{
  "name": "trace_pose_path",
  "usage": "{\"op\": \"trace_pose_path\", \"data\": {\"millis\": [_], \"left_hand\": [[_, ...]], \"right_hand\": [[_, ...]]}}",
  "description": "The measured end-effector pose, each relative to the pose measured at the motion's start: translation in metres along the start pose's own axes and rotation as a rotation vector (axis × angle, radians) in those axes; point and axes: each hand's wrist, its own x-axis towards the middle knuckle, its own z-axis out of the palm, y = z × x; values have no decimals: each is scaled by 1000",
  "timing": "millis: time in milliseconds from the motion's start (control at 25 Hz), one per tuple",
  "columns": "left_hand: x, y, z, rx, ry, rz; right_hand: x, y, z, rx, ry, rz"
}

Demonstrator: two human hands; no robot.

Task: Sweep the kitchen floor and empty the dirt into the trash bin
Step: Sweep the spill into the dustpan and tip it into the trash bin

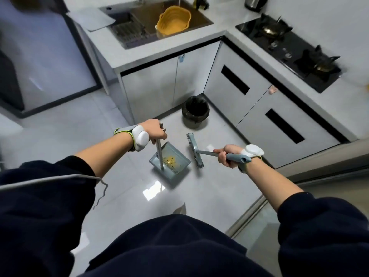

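My left hand (154,130) grips the top of the upright metal handle of a grey-blue dustpan (175,153). The pan sits low over the white floor tiles, with yellow crumbs (171,160) lying inside it by its comb teeth. My right hand (226,154) grips the grey handle of a broom (194,149), whose brush head hangs just right of the pan, apart from it. A black trash bin (195,112) lined with a dark bag stands open in the cabinet corner, beyond both tools.
White cabinets (239,84) form an L around the corner. A sink (139,23) holds a yellow basket (174,20); a black gas hob (289,47) sits at right. A dark-framed appliance (40,62) stands at left. A metal threshold strip (249,212) runs at lower right.
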Motion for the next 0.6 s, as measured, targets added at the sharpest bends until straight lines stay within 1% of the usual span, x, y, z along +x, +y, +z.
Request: {"op": "trace_pose_path", "data": {"millis": [120, 200, 400, 480, 600], "left_hand": [[23, 37, -19, -22, 15, 20], [41, 58, -31, -51, 40, 40], [78, 108, -68, -118, 130, 84], [99, 126, -81, -122, 156, 112], [134, 145, -95, -130, 172, 149]], "right_hand": [[-12, -30, -37, 19, 28, -49], [-12, -46, -46, 31, 44, -62], [12, -84, -38, 127, 4, -119], [30, -101, -30, 128, 5, -159], [51, -125, -17, 214, -9, -106]]}}
